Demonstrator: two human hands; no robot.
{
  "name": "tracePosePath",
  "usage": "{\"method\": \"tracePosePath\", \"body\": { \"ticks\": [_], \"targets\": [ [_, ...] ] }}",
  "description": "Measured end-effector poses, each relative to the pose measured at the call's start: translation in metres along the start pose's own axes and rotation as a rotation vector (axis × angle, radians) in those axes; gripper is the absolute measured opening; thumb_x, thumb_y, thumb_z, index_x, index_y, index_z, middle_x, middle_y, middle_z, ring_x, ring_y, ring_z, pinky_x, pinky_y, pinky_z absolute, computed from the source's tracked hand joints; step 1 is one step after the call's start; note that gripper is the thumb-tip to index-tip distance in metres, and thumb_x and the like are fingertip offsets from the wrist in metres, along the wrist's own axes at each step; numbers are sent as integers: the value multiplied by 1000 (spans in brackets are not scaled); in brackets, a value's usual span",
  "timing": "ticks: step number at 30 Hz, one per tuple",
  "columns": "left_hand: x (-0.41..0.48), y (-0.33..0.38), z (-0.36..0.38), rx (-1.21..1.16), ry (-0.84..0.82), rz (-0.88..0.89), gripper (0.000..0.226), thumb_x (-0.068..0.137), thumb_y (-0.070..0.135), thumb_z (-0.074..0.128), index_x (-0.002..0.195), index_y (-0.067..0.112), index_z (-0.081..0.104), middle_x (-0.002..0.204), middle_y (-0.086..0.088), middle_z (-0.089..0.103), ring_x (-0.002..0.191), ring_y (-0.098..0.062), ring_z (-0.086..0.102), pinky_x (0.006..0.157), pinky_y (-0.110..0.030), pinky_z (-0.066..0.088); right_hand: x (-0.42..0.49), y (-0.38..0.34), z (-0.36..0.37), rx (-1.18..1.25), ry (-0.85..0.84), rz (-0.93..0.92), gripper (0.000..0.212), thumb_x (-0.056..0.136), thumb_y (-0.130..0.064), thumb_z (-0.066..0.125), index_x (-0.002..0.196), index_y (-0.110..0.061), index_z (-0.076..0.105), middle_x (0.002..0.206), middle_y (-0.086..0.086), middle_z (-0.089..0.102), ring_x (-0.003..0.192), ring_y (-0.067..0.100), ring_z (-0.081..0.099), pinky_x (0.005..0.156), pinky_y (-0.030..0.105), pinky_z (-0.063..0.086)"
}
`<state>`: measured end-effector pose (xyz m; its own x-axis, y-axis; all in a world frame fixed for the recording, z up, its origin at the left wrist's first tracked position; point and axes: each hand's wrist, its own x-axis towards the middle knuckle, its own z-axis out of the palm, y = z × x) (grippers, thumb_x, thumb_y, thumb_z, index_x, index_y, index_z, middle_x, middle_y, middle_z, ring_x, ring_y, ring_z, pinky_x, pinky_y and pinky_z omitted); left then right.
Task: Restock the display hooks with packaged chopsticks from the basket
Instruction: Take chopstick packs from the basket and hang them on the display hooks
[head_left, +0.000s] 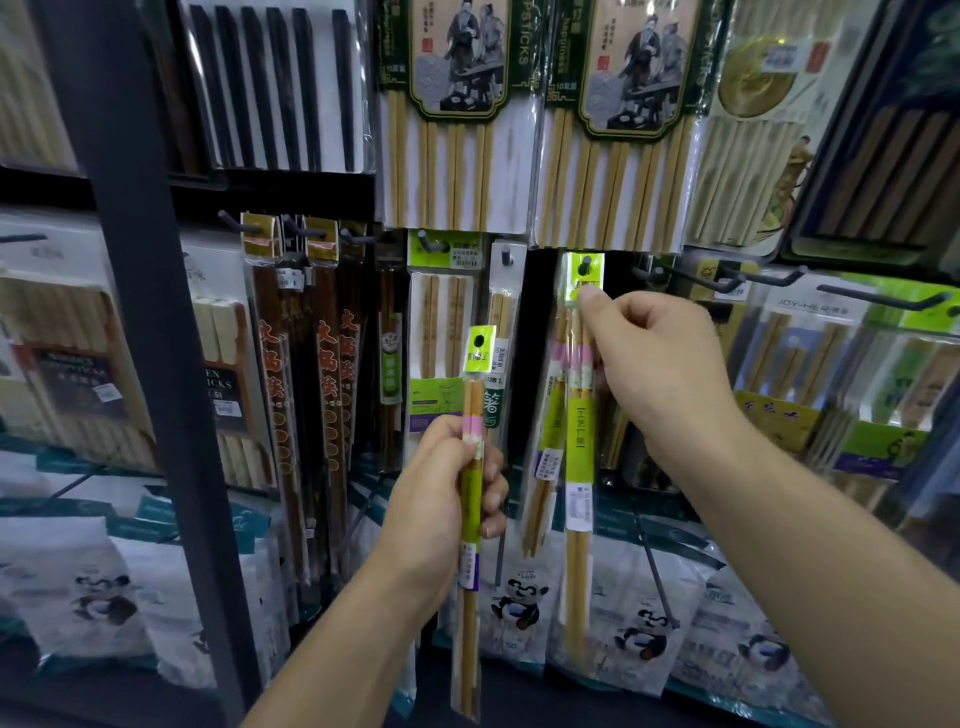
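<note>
My left hand (441, 493) grips a slim pack of bamboo chopsticks (470, 525) upright by its middle; the pack has a lime-green header with a punched hole and a pink band. My right hand (660, 364) pinches the green header of a matching pack (579, 457), whose hole sits on a dark display hook (586, 265). Another pack of the same kind (545, 457) hangs just behind it on the left. The basket is out of view.
A dark upright post (156, 364) stands at the left. Large chopstick packs (447, 114) hang overhead. Dark red packs (327, 395) hang left of centre. Bare hooks (727, 283) jut out at the right. Panda-printed bags (519, 597) line the lower shelf.
</note>
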<state>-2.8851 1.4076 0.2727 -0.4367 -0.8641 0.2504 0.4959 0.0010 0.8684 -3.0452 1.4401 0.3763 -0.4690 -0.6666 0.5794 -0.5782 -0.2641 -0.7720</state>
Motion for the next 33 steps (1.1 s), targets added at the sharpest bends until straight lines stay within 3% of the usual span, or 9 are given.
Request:
{"method": "tracePosePath", "body": {
  "ticks": [3,8,11,15,20,23,26,29,33],
  "targets": [
    [0,2,1,75,24,86,9,88,24,54,86,22,63,69,-1,59,61,-16,57,52,-30,48,-9,8,-2,-37,10,28,45,94,-50,65,72,-11,67,65,8,64,56,15,59,62,29,50],
    [-2,6,8,116,10,133,8,90,27,65,87,29,72,79,-2,71,75,-22,73,73,-45,64,-23,11,-11,-67,13,61,32,92,-47,67,76,-20,67,75,3,70,73,22,68,70,42,58],
    [-3,8,16,189,34,181,13,95,22,72,87,32,76,88,0,72,87,-20,71,77,-30,59,-29,6,-14,-1,-26,-1,24,97,-38,64,78,-23,68,79,3,70,68,14,64,66,30,55],
    [2,13,29,265,38,226,20,96,16,71,88,34,78,84,9,72,80,-7,67,70,-20,54,-31,-4,-16,127,-130,-92,22,100,-28,60,83,-22,73,81,1,71,64,2,58,63,15,50],
    [13,25,46,272,-8,201,10,96,15,71,103,19,77,86,3,75,78,-9,67,62,-21,54,-18,-12,-15,138,-141,-92,22,100,-24,63,81,-17,72,71,-2,68,64,5,58,66,23,50],
    [22,33,51,320,-18,208,10,97,16,70,102,21,77,89,-4,76,80,-12,68,63,-26,56,-6,-15,-14,155,-74,-74,32,100,-30,63,73,-13,69,66,6,64,60,10,56,68,36,52],
    [28,35,54,376,-28,207,10,99,18,69,106,18,76,100,-22,74,84,-20,67,71,-41,60,2,-13,-10,178,-24,-26,40,99,-33,63,68,-8,66,69,16,64,60,15,55,78,49,55],
    [31,35,54,395,-27,204,10,100,18,68,106,17,76,100,-26,71,81,-20,66,70,-42,61,5,-10,-5,166,12,7,43,99,-33,62,65,-7,66,65,16,62,59,14,55,89,50,56],
    [34,31,49,389,-24,209,9,99,18,70,106,16,74,97,-24,72,79,-19,68,65,-36,62,5,-9,-3,118,36,-18,45,99,-35,62,65,-5,64,63,15,61,59,26,57,76,50,57]
  ]
}}
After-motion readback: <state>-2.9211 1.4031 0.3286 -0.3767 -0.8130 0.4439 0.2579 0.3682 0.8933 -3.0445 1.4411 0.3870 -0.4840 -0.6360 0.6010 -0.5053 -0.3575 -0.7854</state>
